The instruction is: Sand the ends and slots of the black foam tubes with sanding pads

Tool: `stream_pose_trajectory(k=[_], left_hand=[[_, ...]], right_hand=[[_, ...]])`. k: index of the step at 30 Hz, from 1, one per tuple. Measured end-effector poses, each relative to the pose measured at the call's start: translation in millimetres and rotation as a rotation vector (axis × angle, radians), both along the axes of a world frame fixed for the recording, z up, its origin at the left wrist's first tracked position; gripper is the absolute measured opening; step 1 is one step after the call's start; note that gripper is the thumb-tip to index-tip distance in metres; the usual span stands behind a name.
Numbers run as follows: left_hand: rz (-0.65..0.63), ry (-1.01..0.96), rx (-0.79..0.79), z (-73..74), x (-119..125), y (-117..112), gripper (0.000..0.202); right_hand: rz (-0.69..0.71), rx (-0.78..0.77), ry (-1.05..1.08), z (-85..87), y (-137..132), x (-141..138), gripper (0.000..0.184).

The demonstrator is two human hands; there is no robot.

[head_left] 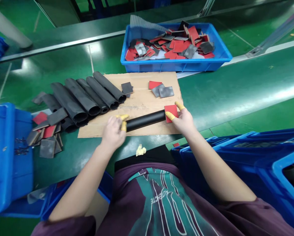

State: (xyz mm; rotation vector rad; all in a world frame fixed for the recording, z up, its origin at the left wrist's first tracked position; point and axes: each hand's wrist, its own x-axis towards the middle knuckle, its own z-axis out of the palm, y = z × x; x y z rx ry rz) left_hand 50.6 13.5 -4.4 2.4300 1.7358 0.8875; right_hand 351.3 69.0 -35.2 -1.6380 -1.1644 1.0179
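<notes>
My left hand, with yellow finger cots, is closed around the near end of a black tube lying on a cardboard sheet. My right hand, also in yellow cots, pinches a red square pad against the tube's far end. Several finished black tubes lie side by side at the cardboard's left. A few loose red and grey pads rest on the cardboard beyond my right hand.
A blue bin filled with red and grey pads stands at the back. More pads are scattered at the left beside a blue crate. Blue crates stand at my right. A crumpled yellow scrap lies near the table edge.
</notes>
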Motion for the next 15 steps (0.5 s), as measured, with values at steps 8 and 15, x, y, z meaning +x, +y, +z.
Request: stream_pose_trajectory(k=[8,15], left_hand=[[0.034,-0.438,-0.379,-20.4,-41,6,0.045],[-0.124,-0.710,-0.633,-10.8,-9,14,0.039]], right_hand=[[0.008,0.018,-0.130,1.7,-1,-1,0.081],[0.141,0.277,-0.050,-20.0,2,9,0.092]])
